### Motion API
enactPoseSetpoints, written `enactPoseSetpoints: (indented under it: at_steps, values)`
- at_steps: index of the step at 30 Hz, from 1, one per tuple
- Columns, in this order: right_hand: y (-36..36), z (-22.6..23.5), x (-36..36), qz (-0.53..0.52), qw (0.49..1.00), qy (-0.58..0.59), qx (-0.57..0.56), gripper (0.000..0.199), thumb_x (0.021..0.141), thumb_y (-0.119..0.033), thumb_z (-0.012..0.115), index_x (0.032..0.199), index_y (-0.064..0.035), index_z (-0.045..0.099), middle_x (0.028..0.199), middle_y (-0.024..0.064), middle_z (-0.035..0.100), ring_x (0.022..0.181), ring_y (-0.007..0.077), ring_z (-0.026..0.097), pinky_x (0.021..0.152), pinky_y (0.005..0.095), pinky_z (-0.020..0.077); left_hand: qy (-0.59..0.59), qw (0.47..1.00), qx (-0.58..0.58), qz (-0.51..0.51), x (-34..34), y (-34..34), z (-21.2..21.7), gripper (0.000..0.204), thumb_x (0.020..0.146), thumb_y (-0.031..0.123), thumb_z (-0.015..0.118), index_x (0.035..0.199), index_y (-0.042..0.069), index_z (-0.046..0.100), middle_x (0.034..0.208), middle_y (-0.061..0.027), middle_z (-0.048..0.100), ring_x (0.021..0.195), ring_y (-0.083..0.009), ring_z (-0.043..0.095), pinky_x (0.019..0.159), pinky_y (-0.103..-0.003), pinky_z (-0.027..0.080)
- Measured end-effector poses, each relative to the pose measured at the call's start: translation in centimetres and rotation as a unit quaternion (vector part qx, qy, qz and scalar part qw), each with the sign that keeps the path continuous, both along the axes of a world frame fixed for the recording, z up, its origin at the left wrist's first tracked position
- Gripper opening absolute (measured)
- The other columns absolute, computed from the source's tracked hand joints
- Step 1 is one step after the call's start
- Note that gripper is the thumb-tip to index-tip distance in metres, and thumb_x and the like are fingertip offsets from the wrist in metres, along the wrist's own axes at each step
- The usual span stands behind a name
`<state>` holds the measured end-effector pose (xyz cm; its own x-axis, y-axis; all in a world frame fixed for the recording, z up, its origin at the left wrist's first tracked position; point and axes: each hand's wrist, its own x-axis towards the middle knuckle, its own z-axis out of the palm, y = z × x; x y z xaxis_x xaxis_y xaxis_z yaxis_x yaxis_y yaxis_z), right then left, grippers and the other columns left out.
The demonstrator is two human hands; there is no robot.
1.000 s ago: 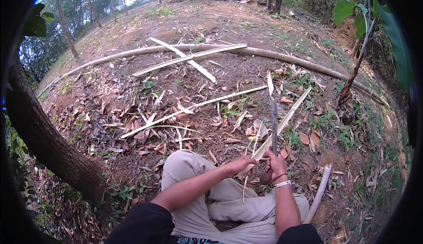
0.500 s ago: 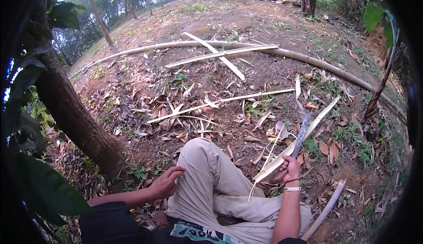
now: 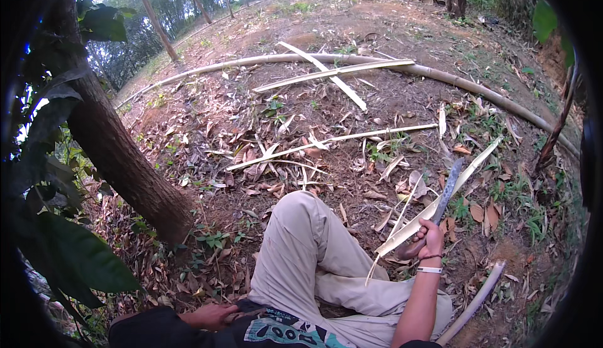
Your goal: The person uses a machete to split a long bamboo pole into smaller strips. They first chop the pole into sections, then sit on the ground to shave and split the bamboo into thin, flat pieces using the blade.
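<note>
the ground is bare brown soil [image 3: 389, 27] on a slope, covered with dry leaves and thin grass, with trees at the far edge. a thick tree trunk [image 3: 119, 153] leans at the left, just beside the person's bent knee in beige trousers [image 3: 301, 247]. a long bamboo pole [image 3: 352, 59] lies across the ground far ahead, and split bamboo strips [image 3: 326, 75] lie over it and nearer. the right hand [image 3: 430, 238] is closed around the handle of a long knife [image 3: 446, 191], blade pointing up and away, together with a pale bamboo strip [image 3: 440, 200]. the left hand [image 3: 217, 315] rests low near the hip with fingers loosely spread, holding nothing.
</note>
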<state>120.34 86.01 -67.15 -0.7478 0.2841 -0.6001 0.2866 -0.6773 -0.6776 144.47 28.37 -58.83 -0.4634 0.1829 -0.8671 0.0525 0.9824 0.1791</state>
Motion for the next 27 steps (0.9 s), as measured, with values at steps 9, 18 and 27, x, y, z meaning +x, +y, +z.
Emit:
enactPoseSetpoints:
  at_steps: [9, 18, 27]
  values:
    - [-1.5, 0.7, -0.1, 0.003, 1.000, 0.008, 0.000, 0.018, 0.086, -0.009, 0.064, 0.077, -0.0124, 0.048, 0.057, -0.0054, 0.043, 0.046, 0.0075, 0.043, 0.042, 0.0268, 0.0387, -0.093, 0.991, -0.012, 0.095, 8.8, -4.7, -1.9, 0.074, 0.084, 0.040, 0.066, 0.146, 0.012, 0.036, 0.128, -0.0229, 0.058, 0.115, -0.0388, 0.057, 0.093, -0.047, 0.046]
    - [0.1, 0.1, 0.1, 0.027, 0.994, 0.077, -0.079, 0.019, 0.090, -0.011, 0.059, 0.077, -0.0146, 0.046, 0.058, -0.0082, 0.040, 0.048, 0.0051, 0.040, 0.046, 0.0244, 0.0393, 0.249, 0.948, 0.181, -0.086, -23.2, 6.0, 6.7, 0.034, 0.090, 0.022, 0.066, 0.113, -0.002, 0.060, 0.096, -0.0184, 0.067, 0.090, -0.0292, 0.068, 0.081, -0.038, 0.054]
    - [-0.5, 0.5, 0.1, 0.011, 0.990, 0.127, -0.056, 0.015, 0.086, -0.008, 0.066, 0.079, -0.0110, 0.052, 0.059, -0.0073, 0.043, 0.047, 0.0058, 0.042, 0.048, 0.0260, 0.0401, -0.190, 0.837, 0.446, 0.253, -34.1, 34.7, -2.0, 0.059, 0.101, 0.054, 0.034, 0.125, 0.002, 0.049, 0.118, -0.0177, 0.059, 0.111, -0.0297, 0.059, 0.093, -0.047, 0.049]
